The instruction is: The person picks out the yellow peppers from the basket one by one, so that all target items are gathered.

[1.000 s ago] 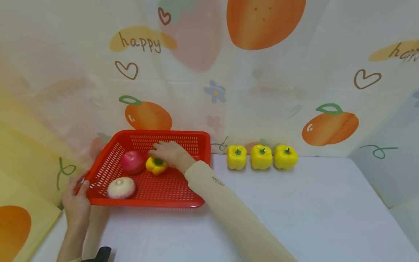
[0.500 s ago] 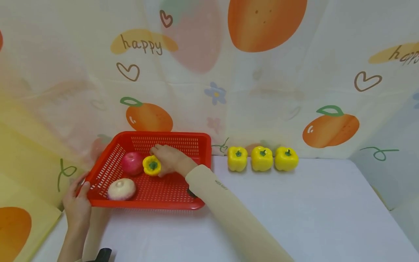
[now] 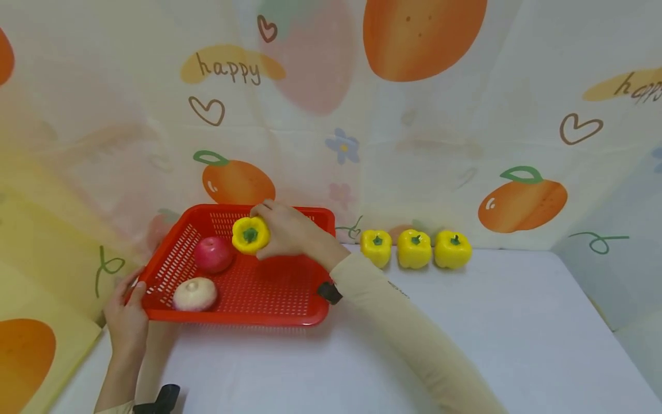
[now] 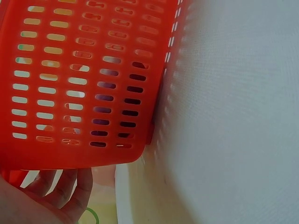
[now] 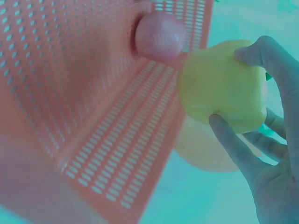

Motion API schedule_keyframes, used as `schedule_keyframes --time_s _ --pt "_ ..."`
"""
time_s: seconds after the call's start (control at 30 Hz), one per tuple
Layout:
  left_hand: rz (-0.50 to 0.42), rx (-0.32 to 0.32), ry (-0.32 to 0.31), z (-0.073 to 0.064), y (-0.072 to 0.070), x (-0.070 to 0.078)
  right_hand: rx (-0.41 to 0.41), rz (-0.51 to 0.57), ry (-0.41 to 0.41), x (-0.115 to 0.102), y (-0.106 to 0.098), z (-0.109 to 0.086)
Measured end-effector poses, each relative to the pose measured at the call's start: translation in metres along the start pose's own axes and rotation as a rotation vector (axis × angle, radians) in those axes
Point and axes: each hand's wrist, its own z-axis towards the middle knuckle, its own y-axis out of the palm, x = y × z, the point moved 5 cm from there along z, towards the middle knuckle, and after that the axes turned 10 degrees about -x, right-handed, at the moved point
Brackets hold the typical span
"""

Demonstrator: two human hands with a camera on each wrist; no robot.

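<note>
In the head view my right hand [image 3: 284, 229] grips a yellow bell pepper [image 3: 250, 235] above the back of a red plastic basket [image 3: 238, 318]. The right wrist view shows thumb and fingers around the pepper [image 5: 224, 86], which hangs clear of the basket floor. At the basket's left end, my left hand [image 3: 126, 313] holds the rim; its fingers [image 4: 83, 189] curl at that edge in the left wrist view. Inside the basket lie a round pink-red fruit [image 3: 214, 255] and, nearer the front, a whitish bulb with a purple underside [image 3: 195, 294].
Three more yellow bell peppers stand in a row right of the basket: the left one [image 3: 376, 248], the middle one [image 3: 414, 249] and the right one [image 3: 452, 249]. They sit on a white tabletop [image 3: 465, 322] before a printed cloth backdrop [image 3: 414, 190].
My right hand has taken the yellow bell pepper from the basket floor and raised it toward the back rim. My left hand stays on the basket's left rim.
</note>
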Motion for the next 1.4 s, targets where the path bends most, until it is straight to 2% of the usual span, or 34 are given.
schedule_keyframes --time_s 0.23,0.47,0.6,0.77,0.9,1.03,1.2,1.4 --pt "-0.012 -0.006 -0.005 0.002 -0.001 -0.001 0.086 0.048 0.003 0.02 -0.011 -0.029" --pt "0.002 0.006 0.0 0.0 -0.001 0.0 0.131 0.049 0.002 0.043 -0.016 -0.061" --pt "0.004 0.007 0.009 -0.001 0.0 0.001 0.167 0.111 -0.021 0.058 -0.02 -0.081" --pt "-0.009 -0.008 -0.011 0.0 -0.001 0.001 0.205 0.226 -0.032 0.075 -0.029 -0.105" --pt "-0.016 -0.01 -0.014 0.001 -0.001 0.0 0.223 0.272 -0.013 0.089 -0.038 -0.126" --pt "-0.031 -0.007 0.003 0.001 0.001 -0.001 0.22 0.264 0.003 0.103 -0.049 -0.147" --pt "0.002 -0.007 0.001 0.0 0.001 -0.001 0.206 0.26 0.039 0.118 -0.059 -0.17" --pt "-0.053 0.006 0.015 0.0 -0.001 0.001 0.207 0.257 0.084 0.134 -0.064 -0.195"
